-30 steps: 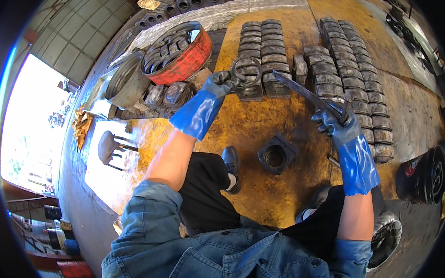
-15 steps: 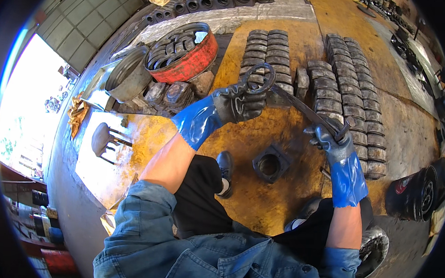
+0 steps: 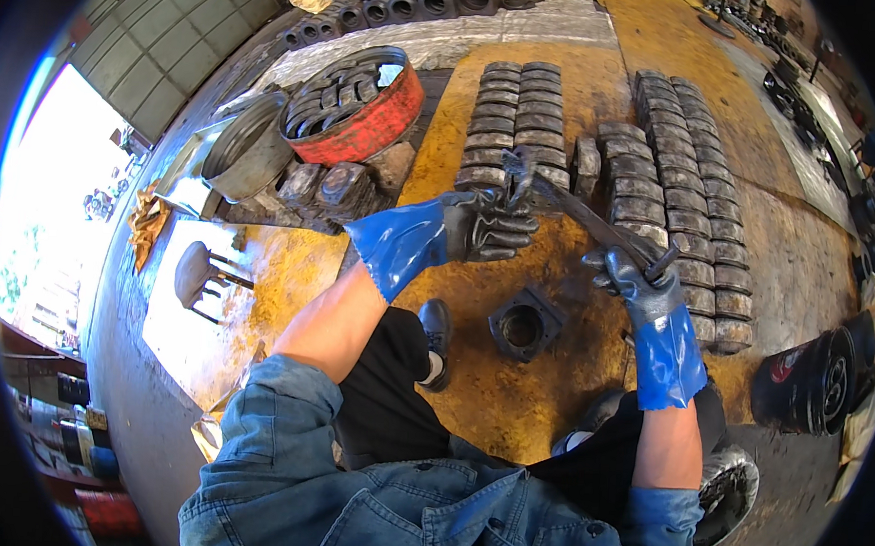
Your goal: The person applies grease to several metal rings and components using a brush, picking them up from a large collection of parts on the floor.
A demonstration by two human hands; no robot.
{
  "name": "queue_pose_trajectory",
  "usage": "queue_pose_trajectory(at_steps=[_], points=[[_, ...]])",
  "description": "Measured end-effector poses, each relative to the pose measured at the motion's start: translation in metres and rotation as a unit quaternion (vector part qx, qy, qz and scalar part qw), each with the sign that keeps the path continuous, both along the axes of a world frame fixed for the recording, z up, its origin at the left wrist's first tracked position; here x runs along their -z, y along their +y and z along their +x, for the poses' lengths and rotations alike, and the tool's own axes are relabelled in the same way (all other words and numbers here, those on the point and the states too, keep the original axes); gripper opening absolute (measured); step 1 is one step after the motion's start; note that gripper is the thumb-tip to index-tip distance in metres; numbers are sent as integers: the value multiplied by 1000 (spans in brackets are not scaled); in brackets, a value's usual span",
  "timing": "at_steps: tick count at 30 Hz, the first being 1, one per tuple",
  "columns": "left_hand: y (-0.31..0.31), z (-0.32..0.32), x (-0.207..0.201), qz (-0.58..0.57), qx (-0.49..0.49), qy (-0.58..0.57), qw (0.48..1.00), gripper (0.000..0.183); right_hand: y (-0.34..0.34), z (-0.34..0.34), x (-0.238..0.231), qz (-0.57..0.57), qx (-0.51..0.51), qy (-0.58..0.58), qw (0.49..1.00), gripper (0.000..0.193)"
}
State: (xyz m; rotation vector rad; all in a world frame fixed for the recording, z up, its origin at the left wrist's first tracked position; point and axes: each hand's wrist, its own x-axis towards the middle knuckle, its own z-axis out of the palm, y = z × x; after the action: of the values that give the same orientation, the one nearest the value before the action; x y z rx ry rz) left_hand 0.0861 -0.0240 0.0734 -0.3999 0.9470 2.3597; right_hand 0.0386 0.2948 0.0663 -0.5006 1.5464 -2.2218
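My left hand (image 3: 488, 226), in a blue and black rubber glove, pinches a dark metal ring (image 3: 522, 179) between thumb and fingers, its other fingers stretched out together. The ring is seen nearly edge-on. My right hand (image 3: 642, 282), gloved alike, grips a long dark metal bar (image 3: 586, 221). A short rod-like end sticks up above that fist, while the bar's far end meets or overlaps the ring; contact cannot be told. Below the hands, a dark square block with a round hole (image 3: 524, 326) lies on the yellow-stained floor between my feet.
Stacked rows of dark metal blocks (image 3: 681, 176) stand ahead. A red drum ring (image 3: 356, 123) full of curved parts is at left, beside a grey metal ring (image 3: 247, 152). A small stool (image 3: 198, 274) stands left, a black bucket (image 3: 804, 382) right.
The ring has turned from nearly face-on to nearly edge-on and sits slightly lower. My left hand has dropped a little and its fingers have straightened. The right hand still grips the bar.
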Motion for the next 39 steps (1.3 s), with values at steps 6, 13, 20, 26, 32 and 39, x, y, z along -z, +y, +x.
queue_pose_trajectory(at_steps=[6,13,20,26,32,39], points=[[-12,6,-9,-321,9,127,938,55,-6,6,4,13,-40,4,999,43],[3,17,-31,-426,-28,267,864,46,-11,14,8,-19,-10,18,1000,38],[29,13,-36,-600,-18,245,761,27,-18,19,3,34,-21,-22,999,29],[46,21,-50,-754,-25,149,640,23,-19,25,9,78,-8,54,995,26],[22,20,-49,-652,-97,151,736,25,-11,27,-1,154,27,118,981,25],[-8,24,-51,-626,-14,118,771,25,4,18,-20,284,44,559,778,48]])
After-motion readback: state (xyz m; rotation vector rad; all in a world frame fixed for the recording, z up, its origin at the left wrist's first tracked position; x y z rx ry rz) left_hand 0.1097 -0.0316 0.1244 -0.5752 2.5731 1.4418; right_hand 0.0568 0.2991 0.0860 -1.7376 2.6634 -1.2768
